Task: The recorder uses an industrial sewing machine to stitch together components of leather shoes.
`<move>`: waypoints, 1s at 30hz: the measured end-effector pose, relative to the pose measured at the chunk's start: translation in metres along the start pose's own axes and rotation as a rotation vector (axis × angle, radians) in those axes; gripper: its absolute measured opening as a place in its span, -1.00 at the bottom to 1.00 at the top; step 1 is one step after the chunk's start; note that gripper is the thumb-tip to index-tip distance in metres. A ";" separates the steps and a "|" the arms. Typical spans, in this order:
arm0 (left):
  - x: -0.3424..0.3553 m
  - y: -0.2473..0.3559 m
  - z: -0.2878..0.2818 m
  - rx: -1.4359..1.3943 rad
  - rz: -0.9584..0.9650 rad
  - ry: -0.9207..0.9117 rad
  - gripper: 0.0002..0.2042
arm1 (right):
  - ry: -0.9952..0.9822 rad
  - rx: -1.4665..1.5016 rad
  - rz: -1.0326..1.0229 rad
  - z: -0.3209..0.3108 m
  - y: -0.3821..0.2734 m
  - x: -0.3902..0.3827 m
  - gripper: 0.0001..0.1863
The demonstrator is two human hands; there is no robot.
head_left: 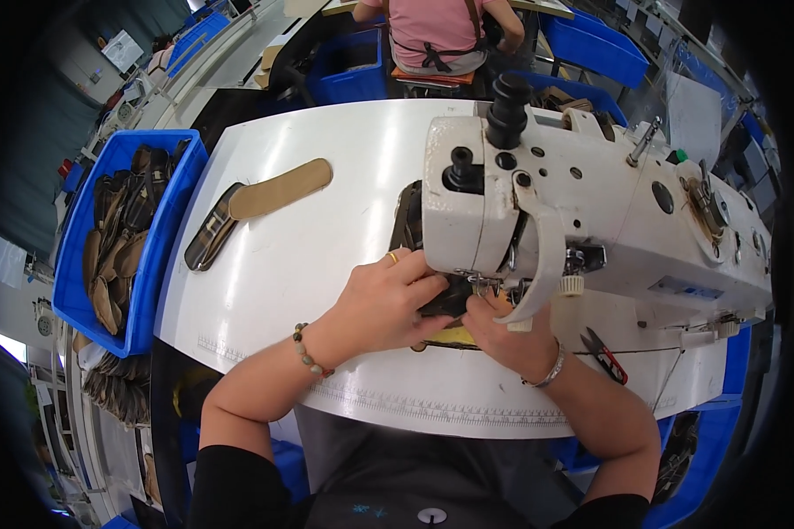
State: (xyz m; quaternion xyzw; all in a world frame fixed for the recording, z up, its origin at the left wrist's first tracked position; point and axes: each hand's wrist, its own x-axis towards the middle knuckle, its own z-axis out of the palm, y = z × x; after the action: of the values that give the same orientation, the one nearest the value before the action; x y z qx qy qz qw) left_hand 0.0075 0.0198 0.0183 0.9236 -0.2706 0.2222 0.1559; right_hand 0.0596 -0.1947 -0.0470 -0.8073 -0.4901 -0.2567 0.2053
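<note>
A dark fabric piece (445,300) lies under the needle area of a white sewing machine (476,212). My left hand (384,300), a ring on one finger, is closed on its left side, fingertips beside the machine head. My right hand (512,335) is closed at the presser foot, its fingertips pinching the piece's near right edge; the machine's lever partly covers them. Something yellow (454,337) shows below the fabric between my hands. Behind the machine head a further dark strip (406,220) sticks out; whether it belongs to the same piece I cannot tell.
On the white table (282,256) lies a tan and plaid curved strip (278,192). Red-handled thread snips (604,357) rest right of my right hand. A blue bin (146,238) of similar pieces stands at the left. Ahead, a person in pink (437,35) sits between blue bins.
</note>
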 end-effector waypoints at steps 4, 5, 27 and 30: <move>-0.004 0.006 -0.008 -0.064 -0.122 -0.150 -0.73 | 0.062 0.082 0.037 0.005 0.000 -0.004 -0.89; -0.005 0.007 -0.006 -0.066 -0.118 -0.153 -0.73 | 0.047 0.079 0.057 0.010 0.001 -0.007 -0.91; -0.001 -0.001 0.007 -0.452 -0.398 -0.349 -0.69 | -0.076 0.111 0.110 -0.015 -0.011 0.003 -0.86; 0.000 -0.010 0.004 -0.425 -0.350 -0.378 -0.71 | -0.092 0.163 0.109 -0.015 -0.018 -0.007 -0.80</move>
State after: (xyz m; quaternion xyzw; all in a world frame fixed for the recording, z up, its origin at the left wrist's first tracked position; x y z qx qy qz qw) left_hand 0.0143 0.0261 0.0130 0.9277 -0.1721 -0.0446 0.3281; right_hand 0.0371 -0.2002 -0.0386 -0.8244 -0.4738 -0.1670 0.2609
